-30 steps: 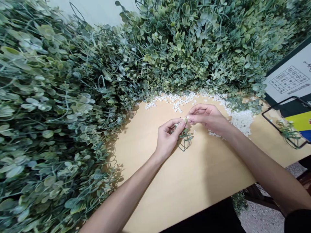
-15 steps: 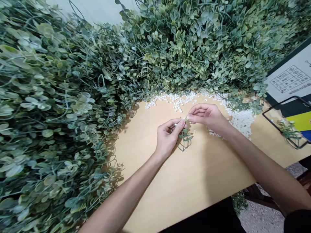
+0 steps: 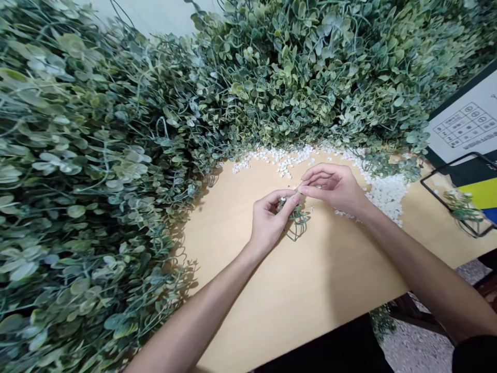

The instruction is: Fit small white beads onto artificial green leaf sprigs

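Observation:
Near the middle of the table, my left hand (image 3: 269,217) pinches a small green artificial sprig (image 3: 297,221), whose looped stems hang below the fingers. My right hand (image 3: 334,187) meets it from the right, thumb and fingertips closed at the sprig's tip. A tiny pale piece shows between the two hands; whether my right fingers grip it or the sprig is too small to tell. A small white star-shaped piece (image 3: 311,207) lies just right of the sprig. Many small white pieces (image 3: 386,194) lie beyond and beside my right hand.
Piled green artificial foliage (image 3: 272,88) borders the light wooden table (image 3: 248,305) at the back and left. On the right are a dark board with a printed sheet (image 3: 466,124), a black wire frame (image 3: 430,194) and another small sprig (image 3: 462,207). More white pieces (image 3: 285,160) lie along the back.
My right hand's fingers have shifted slightly, and its fingertips sit a little lower against the sprig's tip. The sprig has tilted slightly in my left hand.

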Demonstrator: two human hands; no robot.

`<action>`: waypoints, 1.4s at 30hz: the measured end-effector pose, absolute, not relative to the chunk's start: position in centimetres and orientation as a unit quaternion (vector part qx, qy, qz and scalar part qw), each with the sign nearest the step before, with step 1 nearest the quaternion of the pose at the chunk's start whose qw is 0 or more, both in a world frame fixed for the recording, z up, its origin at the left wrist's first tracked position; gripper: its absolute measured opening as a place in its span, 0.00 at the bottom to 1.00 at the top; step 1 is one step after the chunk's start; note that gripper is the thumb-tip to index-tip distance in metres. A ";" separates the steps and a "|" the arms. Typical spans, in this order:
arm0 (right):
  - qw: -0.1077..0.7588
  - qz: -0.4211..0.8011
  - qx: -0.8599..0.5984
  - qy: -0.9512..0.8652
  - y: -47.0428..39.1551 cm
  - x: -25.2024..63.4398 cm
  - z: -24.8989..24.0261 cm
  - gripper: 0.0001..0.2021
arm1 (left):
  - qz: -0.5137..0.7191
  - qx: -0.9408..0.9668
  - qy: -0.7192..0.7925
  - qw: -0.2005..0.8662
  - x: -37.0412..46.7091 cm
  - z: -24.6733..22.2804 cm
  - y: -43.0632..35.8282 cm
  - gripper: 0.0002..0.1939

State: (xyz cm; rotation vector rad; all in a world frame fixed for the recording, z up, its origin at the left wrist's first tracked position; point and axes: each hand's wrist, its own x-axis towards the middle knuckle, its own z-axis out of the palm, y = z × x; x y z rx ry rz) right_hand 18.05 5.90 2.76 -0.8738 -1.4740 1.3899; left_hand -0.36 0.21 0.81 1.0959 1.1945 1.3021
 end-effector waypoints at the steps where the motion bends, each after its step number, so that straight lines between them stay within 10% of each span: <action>1: 0.449 0.566 -0.356 -0.593 5.9 18.0 2.8 0.14 | 0.540 0.453 0.498 0.505 -0.3 0.8 0.2 0.15; 42: 0.439 0.520 -0.359 -0.638 5.3 17.7 2.8 0.08 | 0.527 0.460 0.511 0.500 -0.2 0.8 0.1 0.14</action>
